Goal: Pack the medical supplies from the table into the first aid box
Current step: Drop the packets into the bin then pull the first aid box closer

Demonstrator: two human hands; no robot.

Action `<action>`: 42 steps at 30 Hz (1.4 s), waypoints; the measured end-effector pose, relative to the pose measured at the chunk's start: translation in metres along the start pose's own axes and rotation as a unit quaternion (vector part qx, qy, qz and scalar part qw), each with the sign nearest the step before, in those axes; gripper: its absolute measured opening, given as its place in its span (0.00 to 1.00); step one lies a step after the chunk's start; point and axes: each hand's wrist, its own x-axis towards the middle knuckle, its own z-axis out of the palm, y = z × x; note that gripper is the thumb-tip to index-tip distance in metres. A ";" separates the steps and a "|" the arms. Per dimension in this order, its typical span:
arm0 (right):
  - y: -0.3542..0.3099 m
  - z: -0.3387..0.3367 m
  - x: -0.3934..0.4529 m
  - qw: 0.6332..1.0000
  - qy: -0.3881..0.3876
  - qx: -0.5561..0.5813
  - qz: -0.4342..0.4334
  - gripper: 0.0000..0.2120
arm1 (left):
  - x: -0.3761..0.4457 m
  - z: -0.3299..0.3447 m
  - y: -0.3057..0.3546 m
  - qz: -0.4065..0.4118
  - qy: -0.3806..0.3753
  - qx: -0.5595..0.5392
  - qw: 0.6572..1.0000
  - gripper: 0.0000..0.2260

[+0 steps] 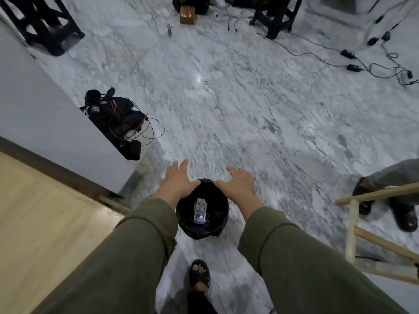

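I look down at a marble floor. Both arms in olive sleeves reach forward over a small round bin (217, 225) lined with a black bag. My left hand (176, 180) hovers flat above the bin's left rim, fingers spread, holding nothing. My right hand (238, 183) hovers over the right rim, palm down and empty. Inside the bin lies a silvery blister strip (200, 210). No first aid box and no medical supplies on a table are in view.
A wooden tabletop (40, 223) is at lower left, with a white wall (34, 105) behind it. Black bags with cables (118, 118) lie by the wall. A wooden frame (362, 223) and another person's foot (403, 214) are at right. My sandalled foot (200, 274) is below the bin. Cables (353, 62) run far right.
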 end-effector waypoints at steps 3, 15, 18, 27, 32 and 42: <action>-0.027 -0.013 -0.016 0.999 0.025 -0.001 -0.026 0.33 | -0.017 -0.033 0.003 -0.003 0.024 0.016 1.000 0.38; -0.175 -0.029 -0.160 0.979 0.102 -0.005 -0.174 0.32 | -0.172 -0.192 -0.055 0.013 0.208 0.051 0.977 0.37; -0.216 -0.010 -0.212 0.969 0.110 -0.005 -0.222 0.31 | -0.228 -0.229 -0.095 -0.006 0.243 0.046 0.969 0.37; -0.311 0.073 -0.351 0.929 0.090 -0.030 -0.357 0.31 | -0.380 -0.294 -0.228 -0.088 0.352 0.010 0.932 0.38; -0.344 0.125 -0.408 0.905 0.074 -0.060 -0.416 0.31 | -0.443 -0.298 -0.293 -0.148 0.382 -0.011 0.912 0.37; -0.396 0.231 -0.489 0.843 -0.031 -0.121 -0.524 0.32 | -0.541 -0.270 -0.410 -0.277 0.420 -0.082 0.860 0.37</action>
